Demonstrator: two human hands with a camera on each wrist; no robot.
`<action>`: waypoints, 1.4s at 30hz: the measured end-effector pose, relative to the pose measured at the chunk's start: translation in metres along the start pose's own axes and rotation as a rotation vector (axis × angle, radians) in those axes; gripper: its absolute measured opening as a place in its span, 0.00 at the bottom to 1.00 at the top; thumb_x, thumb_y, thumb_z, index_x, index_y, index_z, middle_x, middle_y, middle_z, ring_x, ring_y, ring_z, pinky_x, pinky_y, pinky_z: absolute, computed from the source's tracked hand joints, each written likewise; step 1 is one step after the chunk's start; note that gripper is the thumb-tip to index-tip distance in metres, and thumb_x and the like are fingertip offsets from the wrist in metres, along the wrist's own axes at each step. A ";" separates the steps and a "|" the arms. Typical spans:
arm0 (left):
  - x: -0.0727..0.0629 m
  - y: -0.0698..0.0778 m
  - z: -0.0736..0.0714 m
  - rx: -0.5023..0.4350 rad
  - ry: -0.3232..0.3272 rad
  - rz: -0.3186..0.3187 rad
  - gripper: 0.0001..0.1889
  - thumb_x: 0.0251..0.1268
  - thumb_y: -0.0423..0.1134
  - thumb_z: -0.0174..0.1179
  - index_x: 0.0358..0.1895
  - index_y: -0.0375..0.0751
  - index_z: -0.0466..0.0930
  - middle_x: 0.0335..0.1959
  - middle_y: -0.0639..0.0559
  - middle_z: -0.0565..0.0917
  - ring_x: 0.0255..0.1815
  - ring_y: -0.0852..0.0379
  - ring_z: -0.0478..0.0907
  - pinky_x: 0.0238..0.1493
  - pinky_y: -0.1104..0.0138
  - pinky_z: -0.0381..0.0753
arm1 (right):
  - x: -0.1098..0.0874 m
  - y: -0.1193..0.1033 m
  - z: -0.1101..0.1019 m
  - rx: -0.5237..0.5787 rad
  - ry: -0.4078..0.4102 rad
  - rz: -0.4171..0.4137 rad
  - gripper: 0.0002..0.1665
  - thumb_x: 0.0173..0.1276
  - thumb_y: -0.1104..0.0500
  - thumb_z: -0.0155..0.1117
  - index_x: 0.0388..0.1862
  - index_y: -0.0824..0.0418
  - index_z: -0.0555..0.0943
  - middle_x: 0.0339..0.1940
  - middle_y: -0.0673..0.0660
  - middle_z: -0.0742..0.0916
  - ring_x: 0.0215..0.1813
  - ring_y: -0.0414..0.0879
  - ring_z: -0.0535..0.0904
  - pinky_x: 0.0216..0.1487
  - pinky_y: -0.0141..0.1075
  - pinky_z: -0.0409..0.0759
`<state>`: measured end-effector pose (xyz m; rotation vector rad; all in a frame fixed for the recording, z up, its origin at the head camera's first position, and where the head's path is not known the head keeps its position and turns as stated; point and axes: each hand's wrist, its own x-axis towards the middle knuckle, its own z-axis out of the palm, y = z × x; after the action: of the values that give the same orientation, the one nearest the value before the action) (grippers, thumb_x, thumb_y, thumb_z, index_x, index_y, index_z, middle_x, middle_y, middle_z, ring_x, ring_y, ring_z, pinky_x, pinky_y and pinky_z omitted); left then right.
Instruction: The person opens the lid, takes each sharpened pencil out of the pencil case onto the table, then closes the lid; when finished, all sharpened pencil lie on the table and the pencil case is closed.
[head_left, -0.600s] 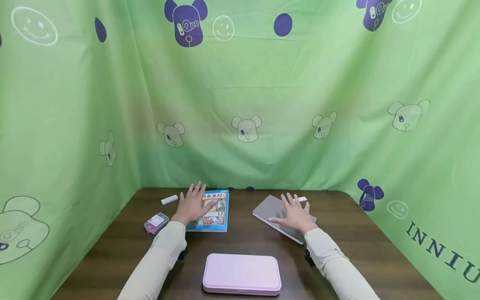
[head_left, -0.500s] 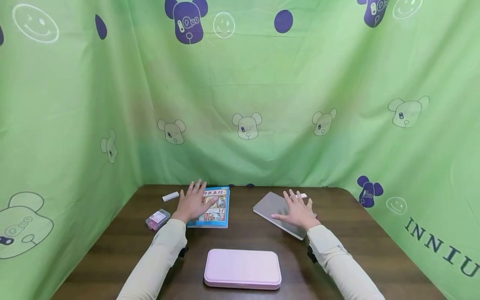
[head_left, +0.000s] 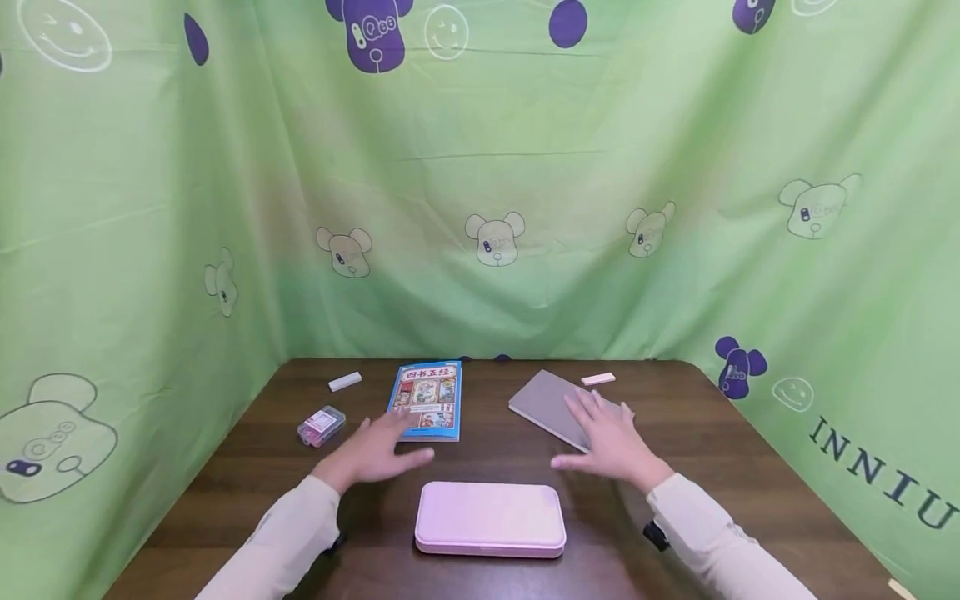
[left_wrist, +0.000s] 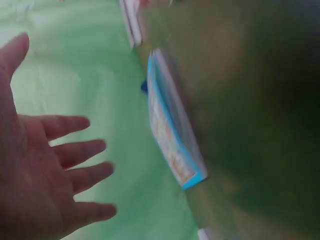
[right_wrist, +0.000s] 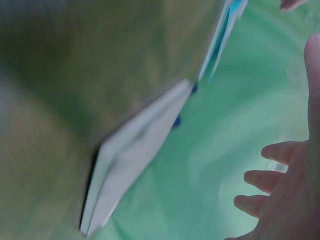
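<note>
Evidently, in the head view, both hands were held over the table (head_left: 483,462) with their fingers released. The left hand (head_left: 375,450) was spread, its thumb turned to the right, and the near left part of the blue book (head_left: 431,400) was overlapped by its blurred fingertips. The right hand (head_left: 611,442) was likewise spread, its thumb pointed left, and the near right part of the grey notebook (head_left: 551,408) was covered by it. Between the forearms, at the near side, the pink case (head_left: 490,518) was laid flat. Left of the book, a white block (head_left: 345,382) was placed at the far side and a clear box (head_left: 322,425) nearer. A pale pink block (head_left: 597,378) was set just beyond the notebook. The table was surrounded by green cloth (head_left: 562,133) printed with bear figures.

In the left wrist view, the left fingers were shown extended and parted, and a gap was seen between them and the blurred book.

In the right wrist view, the right fingers were shown parted, apart from the notebook, whose pale page edges were turned toward the camera.
</note>
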<state>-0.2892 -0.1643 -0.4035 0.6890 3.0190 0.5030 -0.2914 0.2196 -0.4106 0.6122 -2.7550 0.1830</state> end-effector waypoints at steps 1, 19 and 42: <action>-0.007 0.002 0.004 -0.008 -0.033 0.026 0.47 0.55 0.73 0.46 0.69 0.41 0.59 0.70 0.40 0.61 0.71 0.41 0.55 0.65 0.37 0.50 | -0.006 -0.005 0.001 0.002 -0.008 -0.024 0.64 0.41 0.20 0.58 0.71 0.57 0.60 0.71 0.63 0.64 0.71 0.64 0.57 0.58 0.73 0.51; -0.031 0.027 0.042 0.126 -0.159 0.265 0.48 0.38 0.68 0.65 0.62 0.40 0.68 0.58 0.50 0.75 0.59 0.53 0.71 0.59 0.53 0.70 | -0.042 -0.051 0.025 0.012 -0.202 -0.352 0.54 0.40 0.24 0.64 0.61 0.55 0.73 0.56 0.52 0.81 0.62 0.56 0.73 0.57 0.68 0.58; -0.038 0.023 0.048 -0.143 -0.125 0.100 0.62 0.32 0.60 0.74 0.69 0.32 0.50 0.62 0.38 0.70 0.61 0.41 0.69 0.57 0.42 0.66 | -0.015 -0.030 0.000 0.304 -0.152 -0.452 0.23 0.63 0.41 0.59 0.43 0.57 0.85 0.39 0.48 0.88 0.45 0.44 0.82 0.48 0.46 0.77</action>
<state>-0.2418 -0.1457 -0.4442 0.8313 2.8110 0.6450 -0.2653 0.1986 -0.4143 1.3565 -2.6596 0.4683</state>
